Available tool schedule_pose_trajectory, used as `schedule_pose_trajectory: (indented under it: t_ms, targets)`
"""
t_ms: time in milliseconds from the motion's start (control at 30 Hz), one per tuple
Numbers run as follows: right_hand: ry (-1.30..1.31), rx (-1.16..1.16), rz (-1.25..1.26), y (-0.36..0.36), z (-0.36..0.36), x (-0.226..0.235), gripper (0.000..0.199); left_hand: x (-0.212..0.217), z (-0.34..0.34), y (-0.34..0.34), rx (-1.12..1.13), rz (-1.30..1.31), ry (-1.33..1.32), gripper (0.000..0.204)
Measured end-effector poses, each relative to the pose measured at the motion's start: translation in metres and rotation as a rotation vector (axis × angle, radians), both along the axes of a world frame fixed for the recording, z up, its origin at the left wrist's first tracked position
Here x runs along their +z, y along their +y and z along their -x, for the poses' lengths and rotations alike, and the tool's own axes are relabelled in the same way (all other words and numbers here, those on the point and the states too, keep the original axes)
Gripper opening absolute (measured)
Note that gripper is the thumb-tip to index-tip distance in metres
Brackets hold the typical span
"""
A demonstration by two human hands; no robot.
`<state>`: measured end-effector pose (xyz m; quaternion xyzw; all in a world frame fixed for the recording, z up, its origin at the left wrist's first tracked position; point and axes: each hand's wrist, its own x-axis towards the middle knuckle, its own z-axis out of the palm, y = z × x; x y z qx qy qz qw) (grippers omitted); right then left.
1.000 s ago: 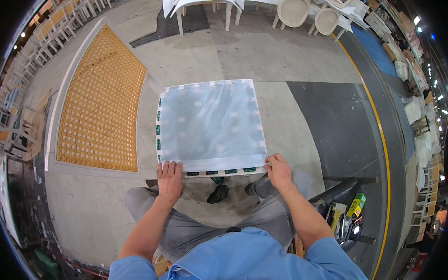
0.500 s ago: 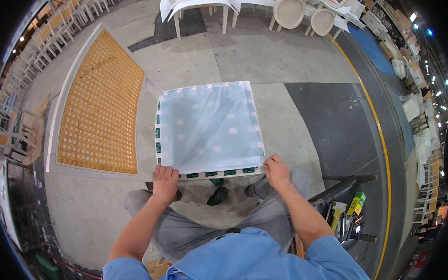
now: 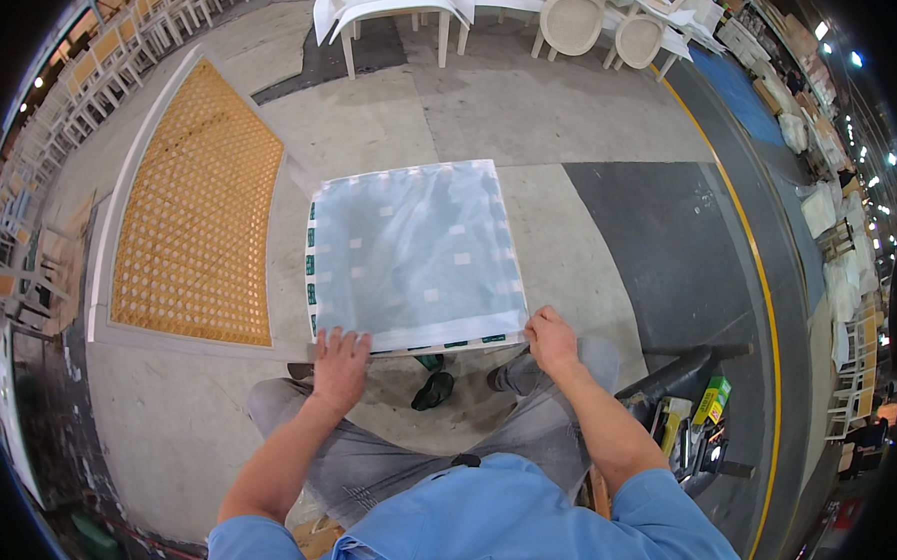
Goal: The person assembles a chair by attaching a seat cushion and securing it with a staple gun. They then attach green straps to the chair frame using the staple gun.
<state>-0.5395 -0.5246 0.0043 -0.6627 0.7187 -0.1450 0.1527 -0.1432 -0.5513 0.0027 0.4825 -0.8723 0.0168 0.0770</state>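
Observation:
A chair with a woven cane backrest (image 3: 196, 219) in a pale frame lies before me, its back at the left. Its square seat is covered by a thin, pale bluish-white cloth (image 3: 420, 249). Dark green webbing ends (image 3: 309, 265) show along the left and front edges of the seat frame. My left hand (image 3: 341, 365) rests on the cloth's near left edge, its fingers spread. At the near right corner, my right hand (image 3: 551, 342) pinches the cloth edge between thumb and fingers.
Beside my right knee, a dark stool-like stand (image 3: 679, 390) holds tools and a green and yellow box (image 3: 711, 401). White-draped chairs (image 3: 396, 2) stand at the far side. More chairs line the left. A yellow line (image 3: 755, 253) runs along the floor at right.
My left hand has slid slightly right along the front edge and its fingers have spread. The cloth lies smoother and covers more of the front webbing. My right hand stays at its corner.

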Motion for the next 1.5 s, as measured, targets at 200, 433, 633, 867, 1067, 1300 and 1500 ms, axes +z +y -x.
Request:
schedule_pose_trajectory:
  t_ms: [200,433,633,867,1067,1300,1500]
  targets:
    - [-0.002,0.040,0.049,0.002,0.008,-0.004,0.008,0.006,0.143,0.001,-0.180,-0.162,0.391,0.040]
    - [0.013,0.080,0.122,0.000,0.008,-0.010,0.008,-0.019,0.239,-0.017,-0.215,-0.163,0.449,0.029]
    - [-0.058,0.038,0.107,0.004,0.015,-0.010,0.015,-0.036,0.248,-0.021,-0.246,-0.134,0.418,0.014]
    - [-0.105,-0.042,-0.062,0.004,0.007,0.009,0.025,-0.036,0.243,-0.021,-0.231,-0.119,0.424,0.012]
    - [-0.091,0.030,0.022,0.002,0.010,0.000,0.014,-0.030,0.242,-0.022,-0.257,-0.125,0.400,0.011]
    - [-0.095,0.026,0.037,0.000,0.009,-0.006,0.011,-0.028,0.230,-0.018,-0.216,-0.171,0.458,0.022]
    - [-0.106,0.020,0.015,0.000,0.009,-0.006,0.013,-0.030,0.245,-0.021,-0.237,-0.152,0.408,0.020]
